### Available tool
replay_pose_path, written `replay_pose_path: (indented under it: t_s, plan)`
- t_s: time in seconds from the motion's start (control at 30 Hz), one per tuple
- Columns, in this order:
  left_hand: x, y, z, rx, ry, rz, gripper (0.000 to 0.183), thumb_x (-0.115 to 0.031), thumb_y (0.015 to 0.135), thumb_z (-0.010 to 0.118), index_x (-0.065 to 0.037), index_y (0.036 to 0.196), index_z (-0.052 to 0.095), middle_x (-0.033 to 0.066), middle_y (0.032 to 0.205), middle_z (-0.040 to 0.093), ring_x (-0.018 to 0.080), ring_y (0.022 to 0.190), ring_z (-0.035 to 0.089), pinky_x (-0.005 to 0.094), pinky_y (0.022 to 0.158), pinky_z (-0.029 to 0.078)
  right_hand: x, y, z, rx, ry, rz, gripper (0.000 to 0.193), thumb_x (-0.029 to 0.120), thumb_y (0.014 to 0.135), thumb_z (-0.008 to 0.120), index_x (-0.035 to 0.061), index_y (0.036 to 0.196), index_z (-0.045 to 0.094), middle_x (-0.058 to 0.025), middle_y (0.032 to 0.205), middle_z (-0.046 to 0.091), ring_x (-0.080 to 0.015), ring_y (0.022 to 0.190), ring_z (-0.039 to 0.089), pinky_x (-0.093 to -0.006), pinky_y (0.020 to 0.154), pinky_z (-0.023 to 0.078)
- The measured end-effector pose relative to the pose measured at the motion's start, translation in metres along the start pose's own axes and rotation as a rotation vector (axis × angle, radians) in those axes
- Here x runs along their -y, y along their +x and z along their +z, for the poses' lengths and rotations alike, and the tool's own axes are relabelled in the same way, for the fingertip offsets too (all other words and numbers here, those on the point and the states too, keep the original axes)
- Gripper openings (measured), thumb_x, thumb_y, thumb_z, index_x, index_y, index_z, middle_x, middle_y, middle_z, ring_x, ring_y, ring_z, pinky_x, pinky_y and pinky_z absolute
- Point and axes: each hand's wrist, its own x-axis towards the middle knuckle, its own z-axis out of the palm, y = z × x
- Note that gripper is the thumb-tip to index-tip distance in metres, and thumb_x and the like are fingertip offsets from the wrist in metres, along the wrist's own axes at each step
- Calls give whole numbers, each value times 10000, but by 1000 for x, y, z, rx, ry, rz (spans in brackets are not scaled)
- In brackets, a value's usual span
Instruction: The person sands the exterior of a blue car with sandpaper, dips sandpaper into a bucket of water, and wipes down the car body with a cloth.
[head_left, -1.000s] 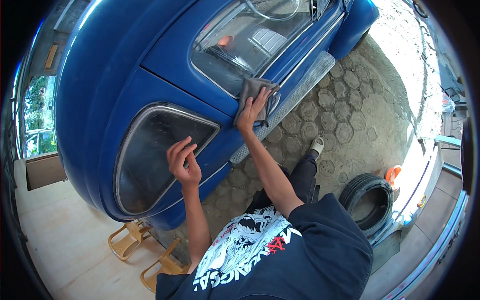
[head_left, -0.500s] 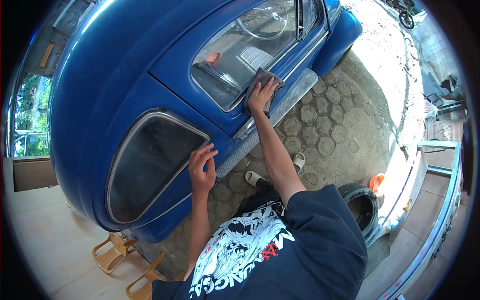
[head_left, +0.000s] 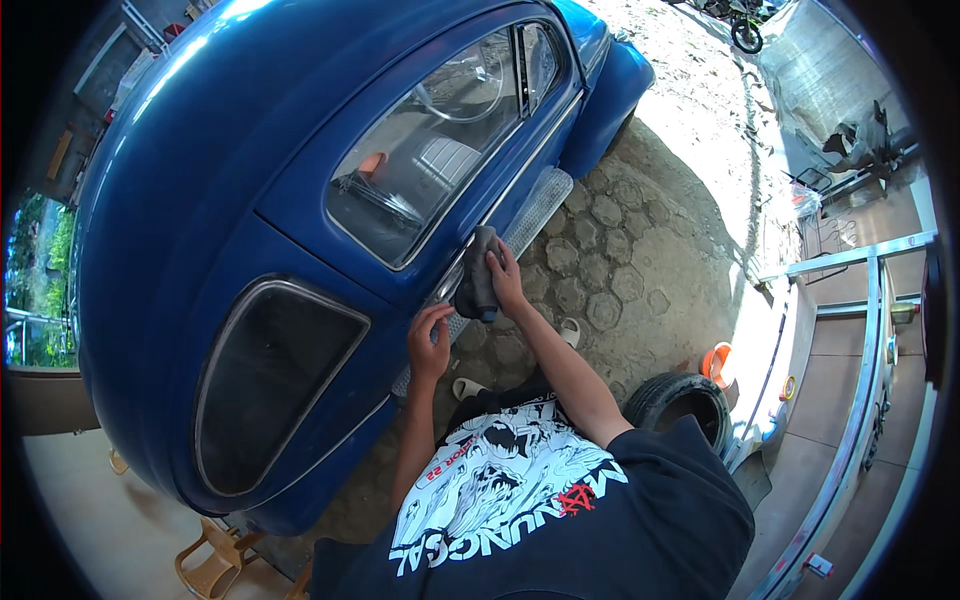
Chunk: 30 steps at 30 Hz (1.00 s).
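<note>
Dark cloth pressed flat against the blue car door near its lower edge, right hand closed around it for rubbing pressure; left hand rests loosely open below, bracing on the panel.

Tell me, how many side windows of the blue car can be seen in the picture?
3. The rear side window is left of the left hand. The large door window lies above the right hand with its dark cloth. The small vent window is ahead of it.
</note>
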Motion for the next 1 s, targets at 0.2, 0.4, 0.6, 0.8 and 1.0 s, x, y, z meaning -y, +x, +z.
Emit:
replay_pose_path:
  t_s: [0.2, 0.4, 0.6, 0.8, 1.0]
  plan:
    - [-17, 53, 89, 109, -74, -4, 208, -58, 990, 592, -37, 1140, 734, 128, 1186, 732, 334, 1112, 684, 411, 973, 523, 39, 45, -103, -141, 559, 158, 444, 256, 1123, 493, 45, 1512, 454, -122, 1327, 644, -252, 1141, 682, -392, 966, 568]
    - [-23, 120, 217, 161, -64, -34, 226, -37, 978, 606, -42, 1166, 730, 128, 1188, 727, 328, 1093, 680, 406, 962, 527, 62, 122, -211, 42, 1051, 352, 562, 496, 1113, 349, 106, 1458, 560, -130, 1402, 642, -317, 1190, 671, -487, 1059, 527]
    - [-37, 201, 380, 103, -73, -281, 287, -50, 995, 612, -44, 1271, 688, 131, 1283, 685, 293, 1114, 672, 392, 971, 528, 87, 251, -324, 50, 1141, 438, 629, 530, 1091, 282, 112, 1474, 555, -98, 1406, 652, -325, 1233, 649, -500, 1090, 500]
    - [-82, 255, 466, 21, -128, -419, 364, -83, 1021, 613, -44, 1383, 623, 139, 1376, 634, 291, 1225, 628, 390, 1053, 488, 131, 312, -380, 31, 781, 715, 647, 529, 1089, 279, 77, 1454, 565, -134, 1380, 661, -331, 1232, 649, -496, 1081, 508]
    - [-71, 297, 499, -18, -161, -365, 377, -98, 1004, 627, -28, 1374, 617, 154, 1410, 618, 309, 1326, 580, 397, 1104, 454, 119, 359, -384, 120, 843, 661, 680, 537, 1083, 270, 44, 1459, 549, -159, 1389, 651, -343, 1235, 646, -495, 1095, 501]
